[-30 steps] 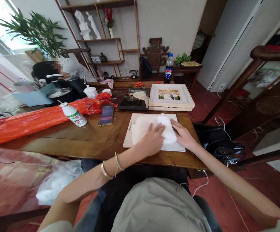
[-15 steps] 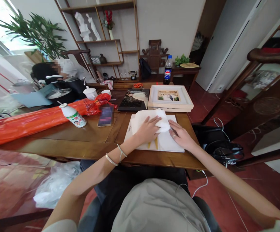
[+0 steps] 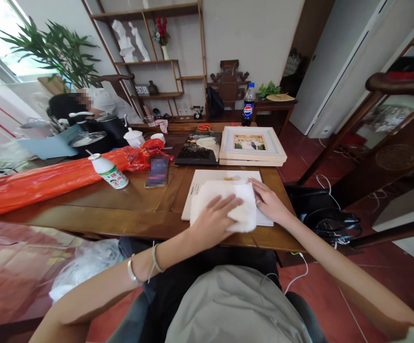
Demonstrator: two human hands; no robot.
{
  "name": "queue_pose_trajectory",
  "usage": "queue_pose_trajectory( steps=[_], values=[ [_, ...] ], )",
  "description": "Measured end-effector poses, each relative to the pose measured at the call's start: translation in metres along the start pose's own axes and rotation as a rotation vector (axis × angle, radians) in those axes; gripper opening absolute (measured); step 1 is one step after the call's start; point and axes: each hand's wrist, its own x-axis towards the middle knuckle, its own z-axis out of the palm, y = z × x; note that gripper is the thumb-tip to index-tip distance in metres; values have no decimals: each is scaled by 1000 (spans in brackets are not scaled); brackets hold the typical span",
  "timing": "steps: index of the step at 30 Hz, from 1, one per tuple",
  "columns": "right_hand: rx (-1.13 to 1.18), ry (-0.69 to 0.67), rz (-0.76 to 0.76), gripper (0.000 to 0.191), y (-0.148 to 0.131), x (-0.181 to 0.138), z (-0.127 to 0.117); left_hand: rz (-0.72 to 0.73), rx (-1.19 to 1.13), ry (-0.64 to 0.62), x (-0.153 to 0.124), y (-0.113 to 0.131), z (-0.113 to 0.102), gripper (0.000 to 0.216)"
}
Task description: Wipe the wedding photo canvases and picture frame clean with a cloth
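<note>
A white cloth [image 3: 248, 216] lies over the near part of a flat white board [image 3: 207, 176] on the wooden table. My left hand [image 3: 216, 219] rests flat on top of it, fingers stretched out. Beside the cloth, my right hand [image 3: 269, 202] touches the board's right side with its fingers extended; a ring is on one finger. Small dark print runs along the board's left side, and a yellow mark [image 3: 231, 178] shows just beyond the cloth. The rest of the board's face is hidden under the cloth and hand.
Behind the board lie a framed picture [image 3: 253, 143], a dark picture panel [image 3: 199, 148] and orange scissors [image 3: 204, 126]. A cola bottle [image 3: 248, 107] stands farther back. To the left are a phone [image 3: 157, 171], a white bottle [image 3: 109, 172] and a long red-wrapped bundle [image 3: 49, 178]. A person sits beyond.
My left hand has slid the cloth toward me, from the board's far part to its near edge. The cloth lies flatter now. My right hand has barely moved.
</note>
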Motion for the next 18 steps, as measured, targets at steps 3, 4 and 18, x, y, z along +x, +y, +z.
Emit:
queue_pose_trajectory(
  steps=[3,4,18],
  values=[
    [-37,3,7,45,0,0,1,-89,8,8,24,-39,-1,30],
    [-43,2,9,46,0,0,1,-88,9,-8,32,-52,-2,31],
    [3,-5,-10,56,-2,-1,-2,111,85,-36,-9,8,2,17]
  ],
)
